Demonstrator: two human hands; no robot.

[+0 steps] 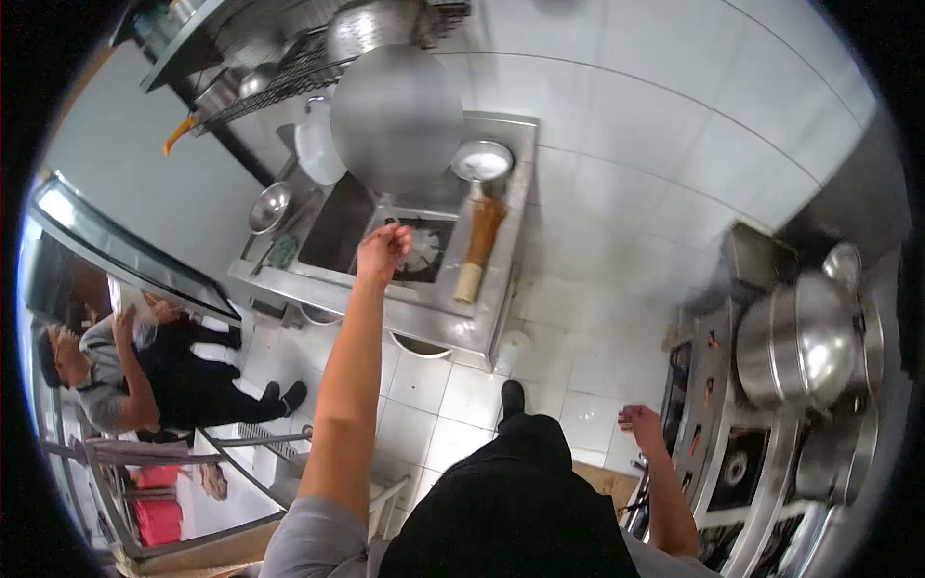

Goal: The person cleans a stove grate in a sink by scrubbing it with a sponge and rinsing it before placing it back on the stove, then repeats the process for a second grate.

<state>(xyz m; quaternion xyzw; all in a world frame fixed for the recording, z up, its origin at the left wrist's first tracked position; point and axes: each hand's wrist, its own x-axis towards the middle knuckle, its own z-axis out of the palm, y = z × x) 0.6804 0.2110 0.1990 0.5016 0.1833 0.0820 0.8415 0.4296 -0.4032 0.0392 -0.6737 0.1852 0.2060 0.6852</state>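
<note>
A: What worries me first is that big wok (397,116) over the stove (424,246). If my grip slips, it drops onto the burner, or knocks the bamboo brush (479,248) lying just beside the burner clean off the tabletop (453,313).

B: Where is your left hand (383,252) against the wok?

A: Just below the wok's lower rim, fingers curled together as if around a handle. I cannot tell whether they really clamp one; the handle is hidden.

B: And the right hand (641,424)?

A: Well apart from the wok, down near the edge of the second range (718,433), fingers loosely apart, holding nothing. A large steel pot (800,347) sits on that range; a backward swing of my elbow could catch it.

B: Anyone close?

A: A person (125,371) stands well left of the stove.
</note>
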